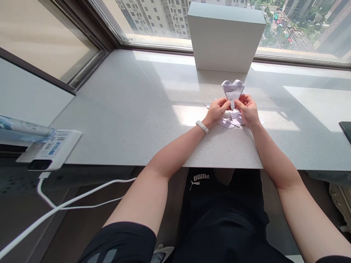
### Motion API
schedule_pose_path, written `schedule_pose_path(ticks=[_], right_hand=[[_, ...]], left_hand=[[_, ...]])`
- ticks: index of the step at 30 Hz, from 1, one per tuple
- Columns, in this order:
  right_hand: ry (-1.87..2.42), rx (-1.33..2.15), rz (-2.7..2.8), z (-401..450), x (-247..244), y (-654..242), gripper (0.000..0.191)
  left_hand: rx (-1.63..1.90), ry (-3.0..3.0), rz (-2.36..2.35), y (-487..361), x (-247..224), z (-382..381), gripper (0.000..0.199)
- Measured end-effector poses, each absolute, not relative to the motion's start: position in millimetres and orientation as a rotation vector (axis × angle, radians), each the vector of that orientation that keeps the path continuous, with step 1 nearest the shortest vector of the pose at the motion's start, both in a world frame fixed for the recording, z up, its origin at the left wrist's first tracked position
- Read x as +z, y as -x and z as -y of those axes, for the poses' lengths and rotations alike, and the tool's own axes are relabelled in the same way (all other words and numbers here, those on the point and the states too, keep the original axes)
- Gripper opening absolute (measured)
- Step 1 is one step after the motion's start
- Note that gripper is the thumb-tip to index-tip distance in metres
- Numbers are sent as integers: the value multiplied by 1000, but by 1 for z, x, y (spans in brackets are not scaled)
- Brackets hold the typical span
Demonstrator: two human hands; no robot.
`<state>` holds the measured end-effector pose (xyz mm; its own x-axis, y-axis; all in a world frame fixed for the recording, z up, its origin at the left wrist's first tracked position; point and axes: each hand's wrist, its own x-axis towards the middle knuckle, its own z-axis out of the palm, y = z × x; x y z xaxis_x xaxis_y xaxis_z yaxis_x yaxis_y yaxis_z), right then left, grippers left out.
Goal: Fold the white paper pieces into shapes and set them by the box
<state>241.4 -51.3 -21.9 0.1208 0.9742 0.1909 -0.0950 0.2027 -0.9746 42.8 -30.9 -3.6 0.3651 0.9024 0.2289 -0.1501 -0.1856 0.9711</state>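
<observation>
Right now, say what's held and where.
Both left hand and right hand pinch the folded paper near its narrow lower end.

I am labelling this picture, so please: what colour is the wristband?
White, on the left wrist; the head view shows it.

There are two hands, one held paper, one wristband, one box.

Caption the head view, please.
Left hand and right hand hold a folded paper piece above more paper on a speckled counter.
</observation>
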Motion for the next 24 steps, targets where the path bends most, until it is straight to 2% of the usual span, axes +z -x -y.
schedule_pose_path(ticks=[4,10,17,24], right_hand=[[1107,952,1188,56,-15,-237,70],[1206,753,1346,69,-4,-228,54],[1270,710,1366,75,-1,-218,50],[1248,713,1347,78,4,-215,49]], left_hand=[[1149,-1411,-759,-44,-2,33,36],[1211,-1348,-799,-45,-3,33,34],[1253,-1247,-798,-44,0,35,30],[1218,-1271,-795,-42,3,37,15]])
